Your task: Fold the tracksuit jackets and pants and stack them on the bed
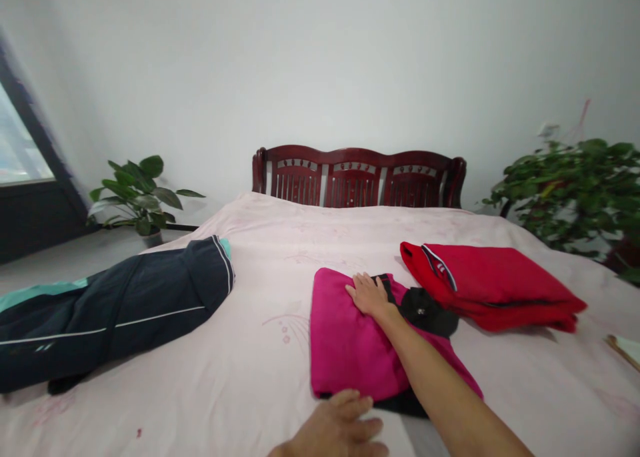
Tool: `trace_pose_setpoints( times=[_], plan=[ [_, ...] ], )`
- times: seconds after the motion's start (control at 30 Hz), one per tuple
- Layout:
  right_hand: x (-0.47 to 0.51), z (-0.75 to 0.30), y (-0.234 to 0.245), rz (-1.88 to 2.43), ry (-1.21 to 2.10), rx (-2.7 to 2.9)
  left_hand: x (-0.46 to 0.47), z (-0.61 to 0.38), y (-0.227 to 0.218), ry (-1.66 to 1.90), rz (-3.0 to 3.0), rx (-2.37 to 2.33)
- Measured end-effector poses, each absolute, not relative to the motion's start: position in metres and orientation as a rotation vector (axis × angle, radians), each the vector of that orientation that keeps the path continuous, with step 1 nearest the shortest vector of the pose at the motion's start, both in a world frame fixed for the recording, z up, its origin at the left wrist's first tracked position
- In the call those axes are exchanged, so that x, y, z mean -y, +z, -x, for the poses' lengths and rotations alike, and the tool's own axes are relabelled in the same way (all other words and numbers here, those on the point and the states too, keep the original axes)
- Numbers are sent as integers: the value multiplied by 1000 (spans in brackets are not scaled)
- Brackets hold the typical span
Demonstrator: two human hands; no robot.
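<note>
Right hand (pixel 370 297) lies, fingers spread, on the magenta garment (pixel 345 343), hiding part of it; left hand (pixel 336 429), partly cut off, fingers loose, perhaps touches the garment's near edge

A bed (pixel 353 155) with a dark wooden headboard at twelve o'clock wears a pale pink sheet (pixel 260 383) with faint floral patterns, slightly rumpled. On it, at five o'clock, lies a folded magenta garment (pixel 345 350) with black parts. Just beside it, between three and four, rests a folded red garment (pixel 515 273). A navy garment (pixel 155 297) with white lines and turquoise parts stretches out at eight o'clock.
</note>
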State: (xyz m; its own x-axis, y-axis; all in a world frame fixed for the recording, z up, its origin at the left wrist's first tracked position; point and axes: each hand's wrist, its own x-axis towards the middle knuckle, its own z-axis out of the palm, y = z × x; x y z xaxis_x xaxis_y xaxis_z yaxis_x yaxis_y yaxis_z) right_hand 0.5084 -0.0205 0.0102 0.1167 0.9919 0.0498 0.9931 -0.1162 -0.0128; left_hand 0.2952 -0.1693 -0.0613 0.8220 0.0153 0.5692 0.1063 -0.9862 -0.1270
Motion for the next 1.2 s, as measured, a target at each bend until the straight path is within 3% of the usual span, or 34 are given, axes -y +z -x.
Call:
trace_pose_setpoints(
  times=[0.13,0.3,0.4,0.5,0.73,1.0,1.2],
  plan=[
    [45,-493,22,2233,-177,1995,176,-274,-44,-1071,3155,126],
    [89,-491,5,2183,-105,2085,152,-254,-36,-1835,2827,1276],
    [98,-496,-10,2241,-21,2057,133,-251,-41,-1957,2652,1923],
    [96,-498,-16,2224,-49,2037,125,-252,-42,-1991,2652,2255],
    [97,-495,-17,2161,-125,1995,135,-253,-29,-1794,2966,2018],
    [100,-493,-12,2136,-102,1961,130,-255,-38,-1992,2850,2250],
    [102,-492,-9,2114,-102,1933,114,-269,-19,-2112,2955,2469]
  ],
)
